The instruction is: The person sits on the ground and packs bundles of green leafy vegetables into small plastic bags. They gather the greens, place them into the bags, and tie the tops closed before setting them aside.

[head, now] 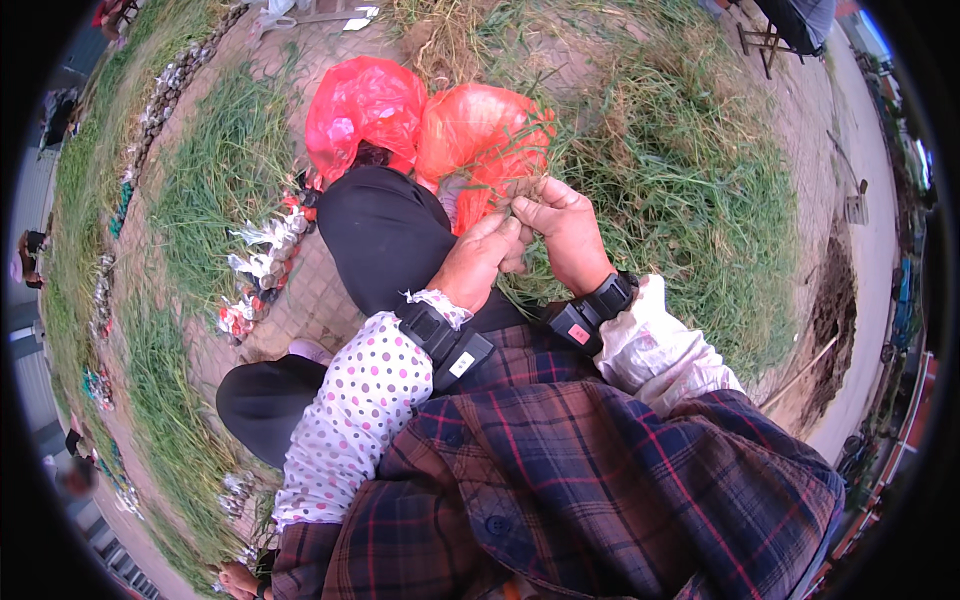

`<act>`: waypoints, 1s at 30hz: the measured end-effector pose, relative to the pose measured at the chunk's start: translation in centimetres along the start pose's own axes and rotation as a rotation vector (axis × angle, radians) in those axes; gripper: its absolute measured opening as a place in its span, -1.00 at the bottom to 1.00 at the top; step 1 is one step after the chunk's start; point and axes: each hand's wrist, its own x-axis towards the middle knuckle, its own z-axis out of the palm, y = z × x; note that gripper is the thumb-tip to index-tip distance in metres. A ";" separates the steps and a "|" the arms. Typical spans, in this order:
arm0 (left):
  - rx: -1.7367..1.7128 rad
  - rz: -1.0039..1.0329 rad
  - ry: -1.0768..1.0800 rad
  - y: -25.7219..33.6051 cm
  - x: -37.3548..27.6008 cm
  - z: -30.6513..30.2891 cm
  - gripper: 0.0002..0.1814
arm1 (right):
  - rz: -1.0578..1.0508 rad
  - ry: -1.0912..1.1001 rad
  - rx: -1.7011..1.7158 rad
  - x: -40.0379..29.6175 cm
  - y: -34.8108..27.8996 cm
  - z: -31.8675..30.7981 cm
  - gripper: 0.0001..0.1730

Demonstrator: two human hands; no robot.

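Observation:
My left hand (pixel 474 259) and my right hand (pixel 564 229) meet in front of my knee, thumbs and fingertips pinched together. Between them is a small tuft of green grass-like plants (pixel 525 146), its blades pointing away from me. A brownish mass, perhaps roots or soil, shows at the fingertips; the fingers hide part of it. Just beyond the hands is an orange-red plastic bag (pixel 480 124), with a pinker red plastic bag (pixel 367 105) to its left. A large heap of loose cut or pulled grass-like plants (pixel 675 180) lies right of my hands.
Small bundles wrapped in white, red and black plastic (pixel 262 262) line the brick paving (pixel 311 289) left of my knee. More green plants (pixel 217 172) lie beyond them. At far left runs a long row of bundles (pixel 161 97). Another person's hand (pixel 238 579) shows at bottom left.

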 end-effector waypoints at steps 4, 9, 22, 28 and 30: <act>0.029 -0.028 0.065 0.0 0.0 -0.1 -0.75 | 0.055 0.011 0.145 0.5 -0.1 -0.4 -0.89; 0.047 -0.034 0.089 0.1 -0.2 -0.1 -0.74 | 0.015 0.215 0.265 3.2 -0.7 -4.2 -0.81; -0.006 -0.032 0.048 0.1 -0.1 -0.4 -0.75 | -0.235 0.071 -0.308 -0.3 -1.9 -2.4 -0.57; -0.026 -0.026 0.053 0.2 -0.2 -0.4 -0.76 | -0.663 -0.237 -1.033 0.4 -1.5 -2.8 -0.74; -0.030 -0.027 0.023 0.0 0.0 -0.6 -0.76 | -0.511 -0.253 -1.031 0.3 -1.3 -3.2 -0.90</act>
